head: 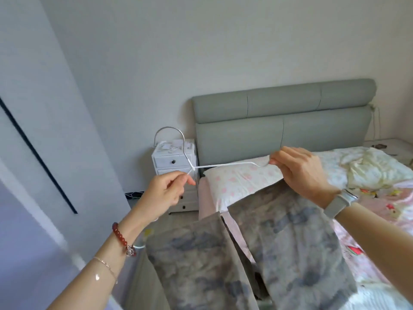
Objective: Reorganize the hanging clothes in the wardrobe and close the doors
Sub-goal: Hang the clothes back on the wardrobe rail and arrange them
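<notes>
A thin white hanger [225, 164] with a metal hook is held up in front of me over the edge of the bed. My left hand [166, 190] pinches its left end, just below the hook. My right hand [299, 171] pinches the right shoulder end. Below my hands a grey-blue patterned garment [288, 245] hangs and lies spread over the bed's near corner; where it meets the hanger is hidden by my right hand. The wardrobe [44, 121] shows only as pale panels at the left with a dark gap between them.
A bed with a grey padded headboard [283, 117], a pink-dotted pillow [241, 182] and crumpled bedding [368, 166] fills the right side. A white bedside drawer unit [174, 162] stands between wardrobe and bed. A narrow strip of floor runs alongside the bed.
</notes>
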The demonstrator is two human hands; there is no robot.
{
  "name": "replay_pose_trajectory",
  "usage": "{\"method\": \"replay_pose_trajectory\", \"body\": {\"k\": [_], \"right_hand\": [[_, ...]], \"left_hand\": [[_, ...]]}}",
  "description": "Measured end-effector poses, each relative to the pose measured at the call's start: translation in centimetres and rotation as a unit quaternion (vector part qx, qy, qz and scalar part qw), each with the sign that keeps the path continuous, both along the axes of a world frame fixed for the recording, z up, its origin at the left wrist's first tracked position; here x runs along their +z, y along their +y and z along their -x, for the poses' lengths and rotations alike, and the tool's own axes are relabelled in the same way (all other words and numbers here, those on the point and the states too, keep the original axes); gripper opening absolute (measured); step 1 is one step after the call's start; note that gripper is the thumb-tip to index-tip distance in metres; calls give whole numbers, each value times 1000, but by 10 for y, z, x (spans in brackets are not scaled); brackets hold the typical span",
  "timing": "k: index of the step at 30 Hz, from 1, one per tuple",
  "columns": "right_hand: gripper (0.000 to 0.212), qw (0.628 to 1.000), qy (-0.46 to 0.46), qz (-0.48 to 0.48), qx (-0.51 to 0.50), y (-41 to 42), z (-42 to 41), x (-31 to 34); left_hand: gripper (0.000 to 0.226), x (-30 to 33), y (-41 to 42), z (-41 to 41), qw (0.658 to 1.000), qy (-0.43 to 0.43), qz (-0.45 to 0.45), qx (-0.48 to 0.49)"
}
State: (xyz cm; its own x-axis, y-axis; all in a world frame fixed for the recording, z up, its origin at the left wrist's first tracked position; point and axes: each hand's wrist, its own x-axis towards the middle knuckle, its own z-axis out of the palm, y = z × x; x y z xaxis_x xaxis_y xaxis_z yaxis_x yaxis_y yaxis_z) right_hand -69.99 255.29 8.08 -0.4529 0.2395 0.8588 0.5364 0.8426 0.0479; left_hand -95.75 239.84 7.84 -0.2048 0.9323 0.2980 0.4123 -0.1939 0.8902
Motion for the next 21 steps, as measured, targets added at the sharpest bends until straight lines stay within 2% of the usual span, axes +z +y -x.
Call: {"method": "replay_pose_trajectory", "body": {"k": [2, 8, 13, 17, 21], "right_hand": [[45, 999, -6, 38, 30, -15, 4, -12], [39, 981, -64, 143, 111, -67, 39, -47], [34, 961, -166, 85, 203, -104, 102, -53], [33, 954, -146, 37, 260, -149, 159, -65], [31, 921, -186, 45, 338, -191, 201, -83]], "left_hand": [[30, -1, -28, -4, 1000, -12, 26, 1], [34, -25, -109, -3, 993, -33, 86, 77], [33, -33, -183, 16, 978, -87, 125, 145], [32, -39, -242, 36, 963, -123, 146, 192], [32, -49, -302, 54, 945, -140, 182, 231]]}}
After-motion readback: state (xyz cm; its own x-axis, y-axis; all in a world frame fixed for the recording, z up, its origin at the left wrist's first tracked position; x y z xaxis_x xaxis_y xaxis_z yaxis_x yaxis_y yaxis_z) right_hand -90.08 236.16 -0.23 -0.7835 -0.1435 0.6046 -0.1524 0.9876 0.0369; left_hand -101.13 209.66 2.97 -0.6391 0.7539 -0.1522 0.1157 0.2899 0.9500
